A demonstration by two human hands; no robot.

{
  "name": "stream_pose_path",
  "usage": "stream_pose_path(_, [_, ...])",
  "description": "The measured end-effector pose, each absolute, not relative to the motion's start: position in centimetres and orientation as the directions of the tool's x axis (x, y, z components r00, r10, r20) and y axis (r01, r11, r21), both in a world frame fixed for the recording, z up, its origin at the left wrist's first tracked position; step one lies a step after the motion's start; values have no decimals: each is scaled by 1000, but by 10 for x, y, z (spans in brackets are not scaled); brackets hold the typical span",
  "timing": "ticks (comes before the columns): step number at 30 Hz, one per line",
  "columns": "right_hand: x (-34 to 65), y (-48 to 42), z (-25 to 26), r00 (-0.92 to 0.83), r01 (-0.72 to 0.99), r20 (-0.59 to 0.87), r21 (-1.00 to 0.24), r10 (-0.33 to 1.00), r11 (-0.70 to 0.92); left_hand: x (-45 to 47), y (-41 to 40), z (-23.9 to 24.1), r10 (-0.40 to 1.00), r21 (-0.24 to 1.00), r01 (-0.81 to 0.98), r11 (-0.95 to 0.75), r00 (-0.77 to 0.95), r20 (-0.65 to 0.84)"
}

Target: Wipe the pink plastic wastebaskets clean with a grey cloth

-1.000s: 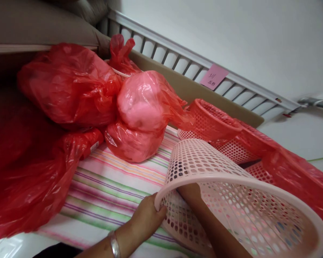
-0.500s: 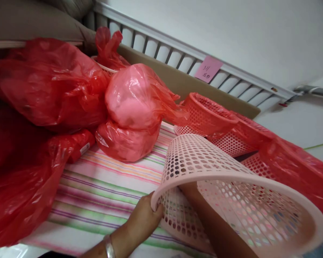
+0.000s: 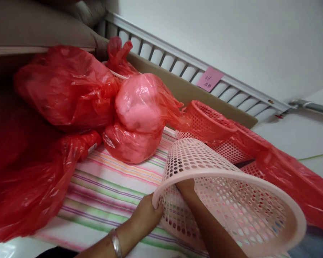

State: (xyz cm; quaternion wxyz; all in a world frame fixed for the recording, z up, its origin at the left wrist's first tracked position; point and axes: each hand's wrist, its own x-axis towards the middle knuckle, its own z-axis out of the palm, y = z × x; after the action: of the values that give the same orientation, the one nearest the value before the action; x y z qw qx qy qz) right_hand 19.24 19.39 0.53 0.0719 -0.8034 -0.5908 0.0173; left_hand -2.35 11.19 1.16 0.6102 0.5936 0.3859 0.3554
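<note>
A pale pink perforated plastic basket (image 3: pixel 228 172) lies tipped on its side, its wide mouth facing me. My left hand (image 3: pixel 148 214) is closed round the left part of its rim, thumb on the inner side. A silver bracelet (image 3: pixel 115 243) circles that wrist. My right hand (image 3: pixel 185 186) reaches deep inside the basket; its fingers are hidden behind the rim and wall, so what they touch does not show. Under the basket is a striped cloth (image 3: pixel 104 186) in white, green, pink and purple.
Full red plastic bags (image 3: pixel 140 104) sit to the left and back. More baskets lined with red bags (image 3: pixel 212 120) stand at the right. Behind them runs a beige board (image 3: pixel 177 84) before a radiator (image 3: pixel 157 55) with a pink note (image 3: pixel 210 79). A loose red bag (image 3: pixel 34 186) spreads at left.
The view has shifted slightly, so the surroundings appear a little lower and further right. My left hand keeps its grip on the rim; my right hand stays inside the basket.
</note>
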Motion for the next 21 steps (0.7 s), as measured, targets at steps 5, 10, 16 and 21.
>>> stream_pose_path(5, [171, 163, 16, 336, 936, -49, -90, 941, -339, -22, 111, 8, 903, 998, 60, 37, 426, -59])
stream_pose_path(10, [153, 115, 23, 259, 955, -86, -127, 962, -268, -22, 110, 9, 901, 1000, -1, 10, 433, -9])
stream_pose_path(16, [148, 104, 29, 204, 969, -131, -117, 970, -219, -21, 112, 5, 905, 1000, 12, -1, 425, -4])
stream_pose_path(21, [159, 139, 27, 265, 961, -101, -51, 959, -271, -19, 112, 1, 903, 1000, 1, 3, 429, -4])
